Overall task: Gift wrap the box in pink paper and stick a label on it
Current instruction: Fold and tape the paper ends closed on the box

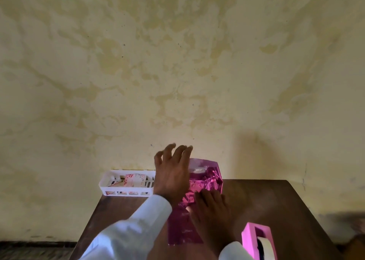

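A box draped in shiny pink foil paper (205, 177) stands on a dark wooden table (266, 204) near the wall. The paper runs down over the box and lies flat toward me. My left hand (171, 172) hovers raised at the box's left side, fingers spread, holding nothing. My right hand (212, 210) lies flat on the paper at the near side of the box, pressing it down. The box itself is hidden under the paper. A patterned card or label sheet (134, 180) lies in the white basket.
A white slotted plastic basket (110, 182) stands at the table's back left corner against the wall. A pink tape dispenser (256, 240) with a white roll stands at the near right. The yellow stained wall rises right behind the table.
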`<state>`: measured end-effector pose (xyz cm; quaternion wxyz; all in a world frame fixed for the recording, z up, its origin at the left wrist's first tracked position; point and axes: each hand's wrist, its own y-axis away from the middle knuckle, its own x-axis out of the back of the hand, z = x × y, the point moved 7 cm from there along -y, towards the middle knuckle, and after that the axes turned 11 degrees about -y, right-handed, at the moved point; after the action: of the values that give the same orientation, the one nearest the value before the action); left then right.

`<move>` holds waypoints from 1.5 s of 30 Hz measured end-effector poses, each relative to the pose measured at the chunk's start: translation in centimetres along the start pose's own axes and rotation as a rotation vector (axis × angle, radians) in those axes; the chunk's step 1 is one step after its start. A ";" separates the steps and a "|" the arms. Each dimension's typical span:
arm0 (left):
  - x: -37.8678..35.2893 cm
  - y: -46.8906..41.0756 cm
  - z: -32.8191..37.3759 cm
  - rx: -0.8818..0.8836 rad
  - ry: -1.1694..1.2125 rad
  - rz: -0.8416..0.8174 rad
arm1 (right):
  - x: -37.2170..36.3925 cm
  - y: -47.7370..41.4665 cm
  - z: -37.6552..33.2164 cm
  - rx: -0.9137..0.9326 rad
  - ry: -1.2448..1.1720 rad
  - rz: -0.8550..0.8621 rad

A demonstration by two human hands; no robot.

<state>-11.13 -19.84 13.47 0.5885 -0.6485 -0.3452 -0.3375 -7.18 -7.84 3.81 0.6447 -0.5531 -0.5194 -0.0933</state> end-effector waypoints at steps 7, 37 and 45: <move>-2.1 -3.7 1.4 -0.109 0.067 -0.332 | -0.2 -0.9 0.6 -0.036 -0.036 -0.112; -3.0 3.0 3.4 -0.209 0.013 -0.086 | -2.0 -0.4 2.1 0.018 -0.034 -0.006; -3.2 6.1 4.3 -0.231 0.021 0.042 | -1.6 -0.3 2.2 0.010 -0.091 0.067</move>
<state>-7.51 -16.17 7.18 0.5203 -0.7156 -0.2842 -0.3694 -9.35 -6.86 2.37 0.6262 -0.5706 -0.5295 -0.0437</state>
